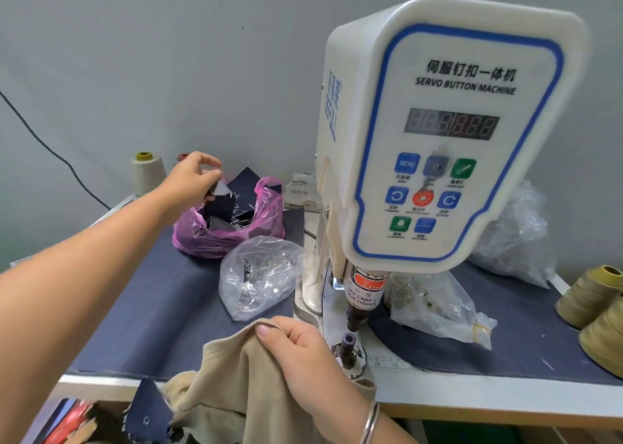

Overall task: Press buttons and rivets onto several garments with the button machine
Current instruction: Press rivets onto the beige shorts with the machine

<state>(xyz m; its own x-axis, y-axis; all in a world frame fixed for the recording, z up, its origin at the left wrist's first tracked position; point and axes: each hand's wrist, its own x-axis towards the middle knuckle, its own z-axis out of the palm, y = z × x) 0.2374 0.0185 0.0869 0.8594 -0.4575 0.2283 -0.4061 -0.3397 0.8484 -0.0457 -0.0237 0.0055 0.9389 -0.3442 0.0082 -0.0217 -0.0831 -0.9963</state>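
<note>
Your right hand (296,349) pinches the garment (242,389) at six o'clock, just beside the die (347,349); no fastener visible on it. Your left hand (192,177) pinches a scrap (220,187) over the pink bag (229,231) at ten o'clock. Pressing appears not yet begun.

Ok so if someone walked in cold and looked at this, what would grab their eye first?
Most likely the big white servo button machine on the right, its blue-edged control panel facing the camera. Next, the left hand reaching back over the pink plastic bag of dark fabric scraps, pinching a small white piece. At the front edge, the right hand grips a beige garment beside the machine's lower die.
</note>
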